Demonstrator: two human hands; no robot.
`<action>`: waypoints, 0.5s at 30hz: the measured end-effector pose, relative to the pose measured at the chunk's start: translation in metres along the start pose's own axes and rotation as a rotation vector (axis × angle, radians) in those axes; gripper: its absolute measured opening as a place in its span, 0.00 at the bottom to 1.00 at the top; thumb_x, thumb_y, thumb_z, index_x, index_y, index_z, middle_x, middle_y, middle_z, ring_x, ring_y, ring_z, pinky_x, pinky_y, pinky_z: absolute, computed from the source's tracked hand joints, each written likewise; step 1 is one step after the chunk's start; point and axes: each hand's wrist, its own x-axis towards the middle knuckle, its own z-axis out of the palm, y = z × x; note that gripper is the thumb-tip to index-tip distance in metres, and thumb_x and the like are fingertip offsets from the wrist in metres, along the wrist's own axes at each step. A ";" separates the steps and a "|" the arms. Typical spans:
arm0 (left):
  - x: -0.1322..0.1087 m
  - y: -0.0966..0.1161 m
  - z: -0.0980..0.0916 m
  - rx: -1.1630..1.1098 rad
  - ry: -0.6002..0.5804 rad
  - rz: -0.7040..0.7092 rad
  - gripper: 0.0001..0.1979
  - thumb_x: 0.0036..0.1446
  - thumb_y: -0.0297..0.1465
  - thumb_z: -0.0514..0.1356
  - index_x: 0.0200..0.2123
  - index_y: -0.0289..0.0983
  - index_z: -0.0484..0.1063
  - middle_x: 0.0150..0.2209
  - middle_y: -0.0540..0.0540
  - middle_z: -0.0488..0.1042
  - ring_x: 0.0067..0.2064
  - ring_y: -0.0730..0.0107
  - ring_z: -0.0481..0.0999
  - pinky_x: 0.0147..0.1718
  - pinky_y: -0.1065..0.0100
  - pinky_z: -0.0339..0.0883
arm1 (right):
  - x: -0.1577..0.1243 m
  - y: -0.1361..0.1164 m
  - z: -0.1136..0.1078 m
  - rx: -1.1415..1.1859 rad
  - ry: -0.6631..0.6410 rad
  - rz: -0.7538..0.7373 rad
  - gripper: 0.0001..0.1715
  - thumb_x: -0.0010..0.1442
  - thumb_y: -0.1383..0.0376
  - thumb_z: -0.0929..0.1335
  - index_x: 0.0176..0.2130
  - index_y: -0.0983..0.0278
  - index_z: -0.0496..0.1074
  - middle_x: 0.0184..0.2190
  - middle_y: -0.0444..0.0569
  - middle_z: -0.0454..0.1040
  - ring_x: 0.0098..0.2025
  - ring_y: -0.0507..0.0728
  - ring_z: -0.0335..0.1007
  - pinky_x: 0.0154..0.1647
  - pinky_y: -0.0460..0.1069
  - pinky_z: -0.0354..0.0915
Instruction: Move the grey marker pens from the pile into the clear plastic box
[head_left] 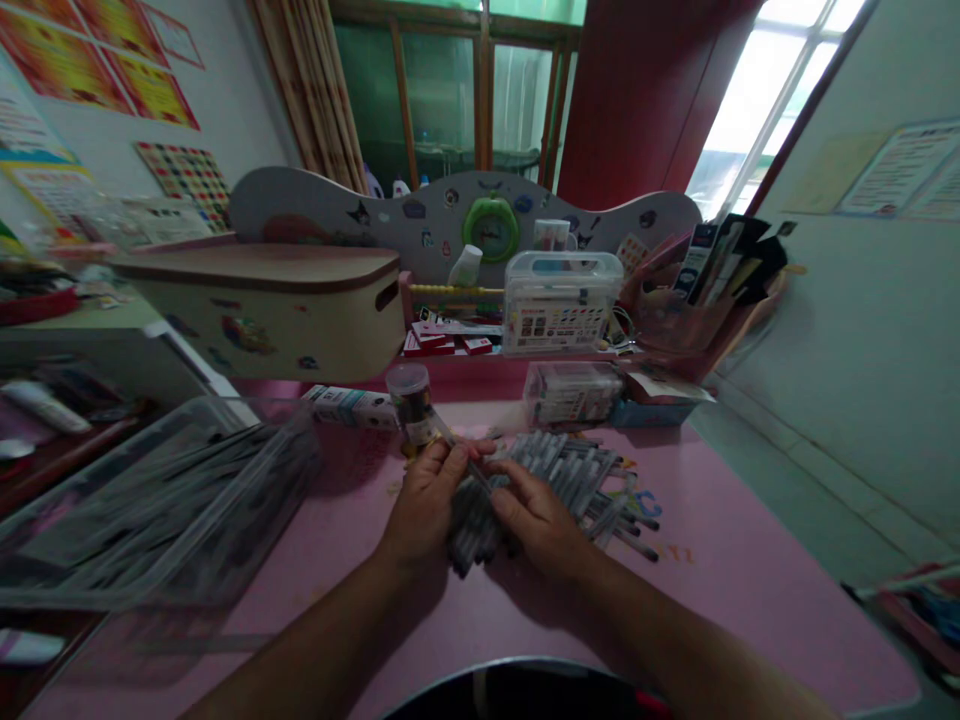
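Observation:
A slim pen (pixel 442 428) with a pale, clear-looking barrel slants between my hands, one end up to the left. My left hand (pixel 426 500) is closed around its upper part, the thumb on top. Lower down, my right hand (pixel 541 522) pinches the other end between thumb and fingers, which partly hide it. Beneath and behind both hands lies a heap of similar grey pens with dark ends (pixel 589 478) on the pink table (pixel 750 600). Just beyond my left hand stands a clear round tub (pixel 409 395) with a dark label.
A clear plastic bin (pixel 217 520) of long grey pieces stands at left. Along the back are a long box (pixel 352 407), a clear case of pens (pixel 574 393) and a blue box (pixel 654 410). A lidded storage box (pixel 300 320) and a handled clear case (pixel 562 305) sit behind.

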 end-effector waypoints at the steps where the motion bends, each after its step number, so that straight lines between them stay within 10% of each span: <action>1: 0.001 0.002 -0.002 -0.038 -0.008 -0.037 0.14 0.56 0.43 0.65 0.33 0.37 0.74 0.33 0.47 0.79 0.35 0.69 0.78 0.39 0.69 0.71 | 0.001 0.001 -0.002 0.011 0.034 0.008 0.18 0.63 0.51 0.69 0.46 0.61 0.74 0.28 0.44 0.71 0.31 0.55 0.70 0.35 0.48 0.68; 7: 0.005 0.000 -0.019 -0.030 -0.363 -0.280 0.25 0.50 0.41 0.70 0.49 0.39 0.70 0.19 0.56 0.69 0.16 0.79 0.62 0.16 0.78 0.54 | 0.012 -0.001 -0.016 0.155 0.246 0.130 0.21 0.58 0.48 0.71 0.28 0.61 0.66 0.20 0.38 0.59 0.20 0.49 0.51 0.18 0.43 0.51; 15: 0.005 -0.002 -0.026 -0.062 -0.519 -0.378 0.21 0.50 0.41 0.70 0.43 0.38 0.72 0.16 0.55 0.68 0.13 0.80 0.60 0.14 0.78 0.51 | 0.012 -0.005 -0.020 0.275 0.108 0.286 0.29 0.55 0.46 0.72 0.20 0.61 0.59 0.14 0.35 0.51 0.15 0.45 0.40 0.15 0.43 0.39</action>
